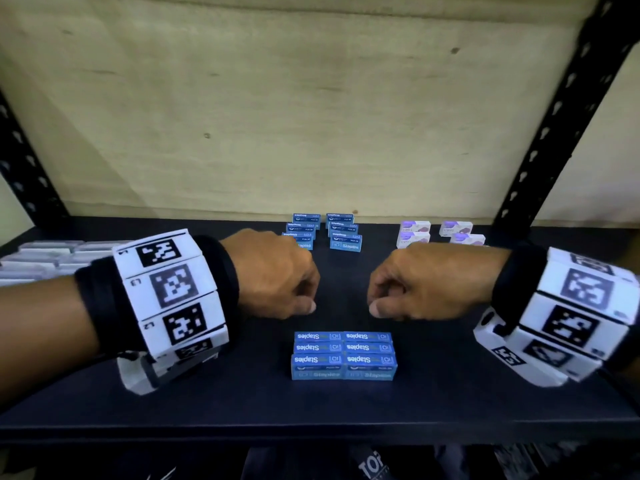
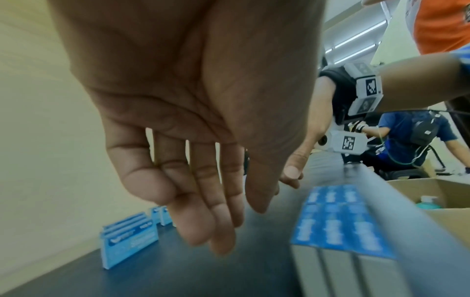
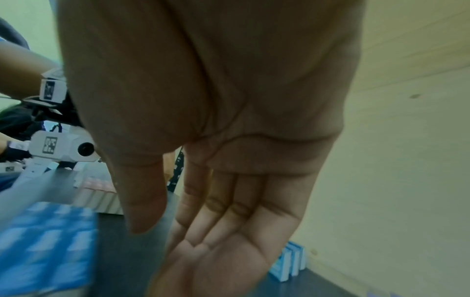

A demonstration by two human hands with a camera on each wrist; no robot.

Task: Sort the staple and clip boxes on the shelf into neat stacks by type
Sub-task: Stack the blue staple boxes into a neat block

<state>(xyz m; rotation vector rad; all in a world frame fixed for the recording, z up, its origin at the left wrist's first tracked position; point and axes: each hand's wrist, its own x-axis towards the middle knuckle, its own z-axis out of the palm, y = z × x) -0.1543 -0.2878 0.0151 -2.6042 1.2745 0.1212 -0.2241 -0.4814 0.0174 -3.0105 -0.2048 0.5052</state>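
Dark shelf (image 1: 207, 403): blue staple boxes (image 1: 343, 355) stacked; left hand (image 1: 273, 275) and right hand (image 1: 426, 282) grips relaxed, empty

The shelf (image 1: 207, 393) was dark navy, its uprights (image 1: 568, 109) black; the back board (image 1: 277, 116) was pale yellowish wood; the front block of staple boxes (image 1: 344, 355) was blue with white lettering; the rear staple boxes (image 1: 325, 232) matched; the clip boxes (image 1: 436, 232) were white and purple; the wristbands (image 1: 173, 289) were white with black square codes.

Dim, flat light; wide-angle edge warp; wrist views motion-blurred.
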